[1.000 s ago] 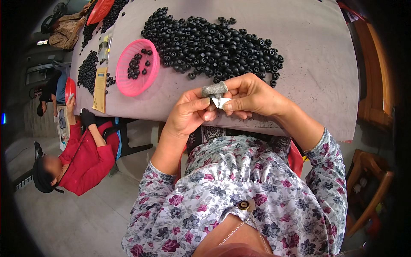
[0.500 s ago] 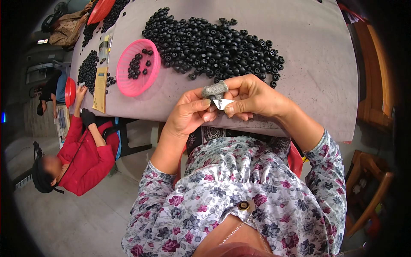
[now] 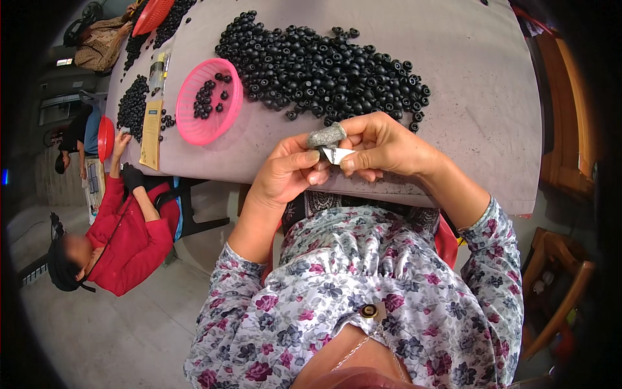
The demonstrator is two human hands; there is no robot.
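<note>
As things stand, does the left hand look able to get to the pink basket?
Probably yes. The pink basket lies on the grey table up and left of the left hand with bare tabletop between, but that hand now pinches a small silvery piece with the right hand.

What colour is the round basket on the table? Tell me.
Bright pink basket, seen in the head view; small black parts lie in it.

Packages and labels on the grey table

A long tan cardboard card (image 3: 152, 133) lies flat at the table's left edge, beside the pink basket; above it lies a small clear packet (image 3: 159, 68) with yellow and dark print.
</note>
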